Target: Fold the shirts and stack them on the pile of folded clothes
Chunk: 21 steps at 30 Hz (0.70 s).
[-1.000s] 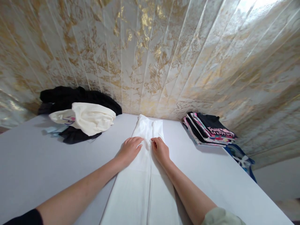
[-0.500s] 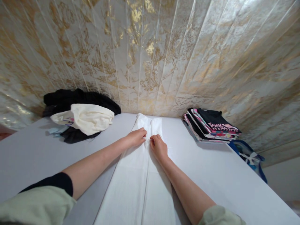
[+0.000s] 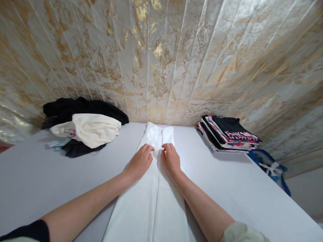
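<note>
A long white garment [image 3: 147, 201] lies folded lengthwise on the table, its narrow far end close to the wall and its near end running out of view below. A fold line runs down its middle. My left hand [image 3: 141, 162] rests on the left half with bent fingers, thumb and fingertips closed on the cloth near the middle line. Opposite it, my right hand [image 3: 172, 158] pinches the cloth just right of that line. A small gap separates the two sets of fingertips. What exactly lies between the fingers is partly hidden.
On the white table [image 3: 217, 188], a loose heap holds a cream cloth [image 3: 97, 129] and a black garment [image 3: 83, 109] at the back left. A stack of folded clothes [image 3: 230, 134] stands at the back right. Beside it, a blue-edged clear bag [image 3: 271, 169] sits past the table's edge.
My left hand has drawn back a little toward me and left, widening the gap between the hands. My right hand stays nearly in place. The view has shifted slightly.
</note>
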Tool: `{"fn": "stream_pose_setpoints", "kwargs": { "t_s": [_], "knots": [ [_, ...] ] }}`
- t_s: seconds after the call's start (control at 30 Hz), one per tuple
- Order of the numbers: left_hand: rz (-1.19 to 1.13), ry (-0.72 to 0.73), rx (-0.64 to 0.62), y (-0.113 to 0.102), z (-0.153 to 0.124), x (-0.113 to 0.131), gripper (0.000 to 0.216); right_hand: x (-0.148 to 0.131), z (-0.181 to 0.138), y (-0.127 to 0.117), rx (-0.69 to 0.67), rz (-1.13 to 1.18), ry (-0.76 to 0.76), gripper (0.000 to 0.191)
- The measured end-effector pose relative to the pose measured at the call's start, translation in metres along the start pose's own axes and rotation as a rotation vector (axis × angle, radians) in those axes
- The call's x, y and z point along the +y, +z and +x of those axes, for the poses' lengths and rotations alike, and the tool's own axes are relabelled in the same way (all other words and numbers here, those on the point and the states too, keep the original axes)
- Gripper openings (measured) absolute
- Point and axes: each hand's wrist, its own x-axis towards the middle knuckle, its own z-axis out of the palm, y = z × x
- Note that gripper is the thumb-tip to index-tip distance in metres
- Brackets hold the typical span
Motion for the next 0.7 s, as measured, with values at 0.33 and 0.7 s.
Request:
{"fn": "stream_pose_setpoints", "kwargs": {
  "t_s": [0.33,0.7],
  "knots": [
    [0.091,0.04,-0.384,0.002,-0.046,0.017,0.061,-0.006,0.002,0.001,-0.147,-0.072,-0.075,0.026],
    [-0.118,0.069,-0.434,-0.041,-0.102,0.044,0.048,-0.007,-0.001,-0.004,-0.084,-0.036,-0.122,0.034]
  ]
}}
